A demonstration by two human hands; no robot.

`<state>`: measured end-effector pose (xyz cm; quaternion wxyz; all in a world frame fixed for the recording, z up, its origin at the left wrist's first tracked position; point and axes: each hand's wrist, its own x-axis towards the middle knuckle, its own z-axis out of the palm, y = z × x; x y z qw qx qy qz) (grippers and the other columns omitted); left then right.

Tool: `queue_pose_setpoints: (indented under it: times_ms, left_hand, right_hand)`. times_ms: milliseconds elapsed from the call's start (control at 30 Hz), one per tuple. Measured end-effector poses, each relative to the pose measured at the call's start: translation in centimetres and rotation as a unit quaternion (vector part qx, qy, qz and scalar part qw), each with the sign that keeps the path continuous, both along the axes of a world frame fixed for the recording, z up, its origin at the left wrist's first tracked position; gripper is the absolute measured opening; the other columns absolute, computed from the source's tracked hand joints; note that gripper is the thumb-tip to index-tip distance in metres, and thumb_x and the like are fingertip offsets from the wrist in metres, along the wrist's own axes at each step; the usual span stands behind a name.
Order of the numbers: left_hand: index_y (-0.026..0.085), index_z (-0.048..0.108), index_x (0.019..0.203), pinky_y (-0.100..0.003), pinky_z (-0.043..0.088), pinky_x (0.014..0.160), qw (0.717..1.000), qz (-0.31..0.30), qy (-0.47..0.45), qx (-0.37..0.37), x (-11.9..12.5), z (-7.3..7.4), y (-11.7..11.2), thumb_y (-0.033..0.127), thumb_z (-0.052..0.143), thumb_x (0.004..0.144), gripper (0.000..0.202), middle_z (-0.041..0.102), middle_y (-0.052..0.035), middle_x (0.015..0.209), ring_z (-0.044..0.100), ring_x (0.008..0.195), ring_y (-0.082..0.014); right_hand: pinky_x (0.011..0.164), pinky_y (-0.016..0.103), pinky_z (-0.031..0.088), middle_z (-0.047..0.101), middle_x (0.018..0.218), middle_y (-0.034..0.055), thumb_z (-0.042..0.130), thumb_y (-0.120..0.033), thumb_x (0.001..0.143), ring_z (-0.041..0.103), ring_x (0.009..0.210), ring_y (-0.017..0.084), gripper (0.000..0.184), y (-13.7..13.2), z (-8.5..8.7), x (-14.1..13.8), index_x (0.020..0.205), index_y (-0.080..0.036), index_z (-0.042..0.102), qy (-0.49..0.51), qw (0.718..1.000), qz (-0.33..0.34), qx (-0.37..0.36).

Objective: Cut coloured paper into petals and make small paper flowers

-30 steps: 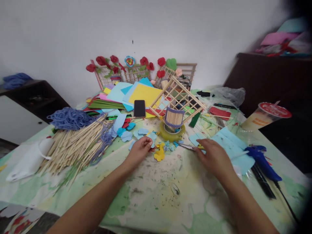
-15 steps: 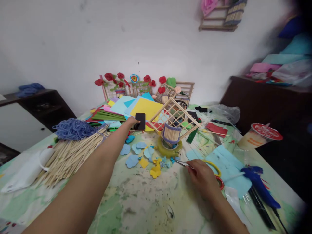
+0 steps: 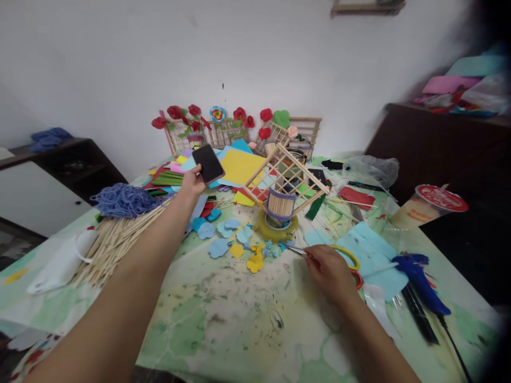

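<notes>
My left hand (image 3: 194, 181) is closed on the lower left edge of a black smartphone (image 3: 208, 164), lifted and tilted above the coloured paper. My right hand (image 3: 328, 266) grips a pair of scissors (image 3: 296, 249) around the middle. The blades point left, and the yellow and red handle loops stick out behind the hand. By the blade tips lie small blue paper scraps (image 3: 272, 249) and a yellow paper flower (image 3: 255, 261). Several light blue paper flowers (image 3: 218, 248) spread to the left. A wooden stick lattice (image 3: 281, 205) with a small purple-edged basket leans on a roll of tape (image 3: 275, 233).
Wooden sticks (image 3: 115, 250) and blue yarn (image 3: 125, 200) lie at the left beside a white object. On the right are light blue paper (image 3: 365, 255), a blue glue gun (image 3: 423, 284) and a lidded cup (image 3: 429, 206). Red paper roses (image 3: 175, 113) stand along the wall.
My left hand has picked the phone up off the papers and moved it up and left, turning it. My right hand stays nearly in place with the scissors. The view has shifted slightly.
</notes>
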<state>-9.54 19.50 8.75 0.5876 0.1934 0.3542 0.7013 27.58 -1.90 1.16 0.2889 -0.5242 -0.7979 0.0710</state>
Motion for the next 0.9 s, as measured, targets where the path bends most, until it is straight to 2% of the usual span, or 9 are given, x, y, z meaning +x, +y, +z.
queue_pose_setpoints:
  times_ms: [33,133,200,300,400,500,600,733,900]
  left_hand:
    - [0.009,0.053,0.112,-0.03,0.054,0.071,1.0,0.007,-0.01,0.019,-0.2,0.3,-1.4,0.019,0.035,0.094,0.027,0.069,-0.005,0.078,0.064,0.072,-0.0147]
    - [0.013,0.056,0.111,-0.027,0.054,0.074,0.996,0.004,-0.042,0.082,0.3,0.5,-6.6,0.025,0.033,0.095,0.03,0.07,-0.0038,0.083,0.066,0.078,-0.0139]
    - [0.013,0.056,0.113,-0.033,0.054,0.079,0.994,-0.031,-0.048,0.094,1.8,-0.2,-10.4,0.037,0.032,0.095,0.039,0.07,-0.0099,0.098,0.065,0.091,-0.0194]
    - [0.01,0.053,0.122,-0.04,0.05,0.086,0.978,-0.169,-0.086,0.085,5.1,-1.9,-15.6,0.057,0.024,0.09,0.064,0.06,-0.0176,0.12,0.056,0.111,-0.0266]
    - [0.014,0.048,0.129,-0.04,0.045,0.092,0.951,-0.281,-0.127,0.019,8.4,-3.7,-19.1,0.051,0.026,0.092,0.057,0.056,-0.0148,0.127,0.054,0.115,-0.0245]
    - [0.009,0.047,0.129,-0.04,0.042,0.095,0.915,-0.359,-0.178,-0.046,10.6,-5.2,-20.7,0.051,0.031,0.091,0.059,0.059,-0.0167,0.122,0.056,0.111,-0.0243]
    - [0.005,0.049,0.126,-0.037,0.04,0.096,0.898,-0.376,-0.22,-0.068,11.3,-6.4,-21.3,0.054,0.032,0.09,0.063,0.061,-0.0168,0.118,0.057,0.109,-0.0229]
    - [0.003,0.052,0.122,-0.04,0.042,0.093,0.887,-0.396,-0.224,-0.078,10.9,-7.4,-21.7,0.068,0.03,0.083,0.079,0.064,-0.0177,0.11,0.06,0.102,-0.0254]
    - [0.006,0.051,0.123,-0.04,0.042,0.091,0.888,-0.401,-0.211,-0.079,10.5,-7.7,-22.1,0.069,0.031,0.082,0.078,0.064,-0.0159,0.11,0.06,0.099,-0.0254]
  right_hand:
    - [0.073,0.034,0.047,0.067,0.085,0.0087,0.044,-0.02,0.087,0.06,0.08,0.021,0.023,0.0,0.0,-0.1,0.09,-0.016,0.066,0.002,1.0,0.002,0.003]
    - [0.072,0.033,0.047,0.067,0.082,0.008,0.044,-0.021,0.088,0.06,0.078,0.021,0.023,-0.2,-0.1,-0.4,0.087,-0.016,0.066,0.001,1.0,0.01,0.013]
    - [0.071,0.033,0.047,0.067,0.08,0.0078,0.044,-0.02,0.088,0.06,0.077,0.02,0.023,-0.4,-0.2,-0.7,0.085,-0.016,0.066,0.002,0.999,0.019,0.027]
    - [0.07,0.032,0.047,0.067,0.079,0.0079,0.046,-0.018,0.087,0.06,0.076,0.019,0.02,-0.7,0.0,-1.7,0.085,-0.016,0.065,0.021,0.996,0.036,0.084]
    - [0.071,0.033,0.047,0.067,0.082,0.0091,0.049,-0.013,0.085,0.059,0.077,0.02,0.016,-1.3,0.6,-3.6,0.088,-0.015,0.064,0.031,0.982,0.067,0.173]
    - [0.073,0.035,0.048,0.067,0.086,0.011,0.051,-0.009,0.082,0.059,0.081,0.02,0.019,-1.9,1.2,-6.1,0.096,-0.014,0.062,0.019,0.958,0.146,0.246]
    - [0.073,0.036,0.048,0.066,0.088,0.011,0.048,-0.005,0.08,0.059,0.082,0.02,0.027,-2.5,1.0,-8.0,0.103,-0.013,0.059,0.02,0.939,0.208,0.273]
    - [0.073,0.036,0.049,0.065,0.089,0.0116,0.049,-0.004,0.079,0.057,0.083,0.021,0.031,-3.0,0.3,-8.4,0.107,-0.013,0.056,0.038,0.94,0.205,0.269]
    - [0.075,0.038,0.047,0.061,0.091,0.0105,0.05,-0.015,0.083,0.054,0.084,0.021,0.033,-3.3,0.0,-7.7,0.115,-0.015,0.052,0.056,0.956,0.179,0.225]
